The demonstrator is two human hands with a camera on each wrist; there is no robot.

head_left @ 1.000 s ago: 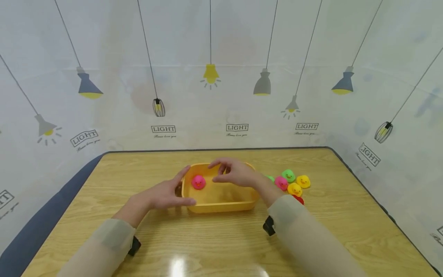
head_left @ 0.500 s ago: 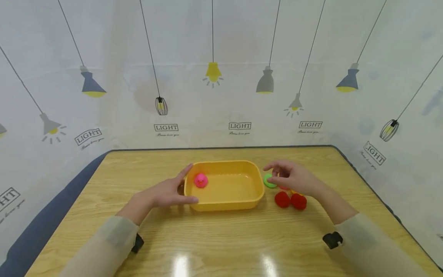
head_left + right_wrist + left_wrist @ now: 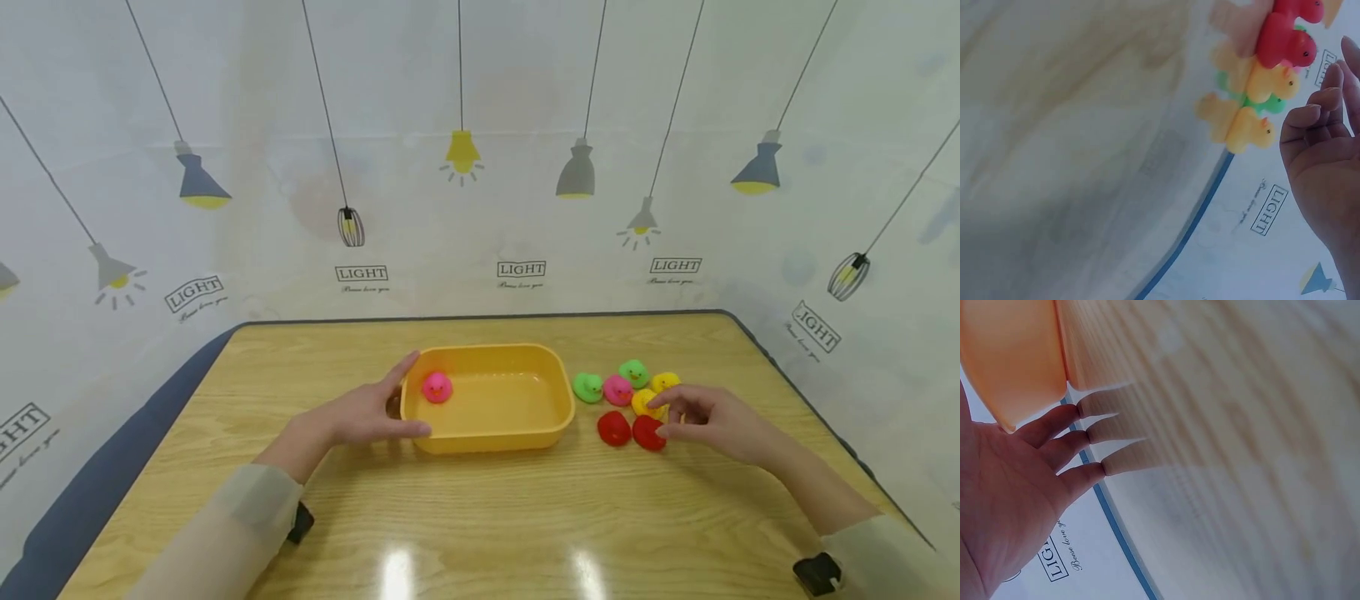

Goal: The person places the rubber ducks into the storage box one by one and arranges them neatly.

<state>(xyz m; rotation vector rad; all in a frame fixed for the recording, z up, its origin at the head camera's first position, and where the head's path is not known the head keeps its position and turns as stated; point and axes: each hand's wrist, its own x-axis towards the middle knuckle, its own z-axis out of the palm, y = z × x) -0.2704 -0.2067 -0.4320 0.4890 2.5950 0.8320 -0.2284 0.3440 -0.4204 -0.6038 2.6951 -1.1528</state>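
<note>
A pink rubber duck (image 3: 437,387) sits at the left end inside a yellow plastic tub (image 3: 487,442). My left hand (image 3: 371,412) rests against the tub's left end, thumb along the near rim and index finger at the far corner; its other fingers extend straight below in the left wrist view. My right hand (image 3: 712,421) hovers at the right edge of a duck cluster, fingers loosely bent and holding nothing. Closest to it are a red duck (image 3: 648,432) and a yellow duck (image 3: 647,404), partly covered by its fingertips in the head view.
Right of the tub stand two green ducks (image 3: 588,387), another pink duck (image 3: 618,390), a second yellow duck (image 3: 666,382) and a second red duck (image 3: 614,428). The wooden table (image 3: 465,517) meets a lamp-printed sheet (image 3: 420,208) at its back edge.
My right hand has moved from above the tub to the right, past the green duck, to the cluster's right side. My left hand stays at the tub; the view shifts slightly.
</note>
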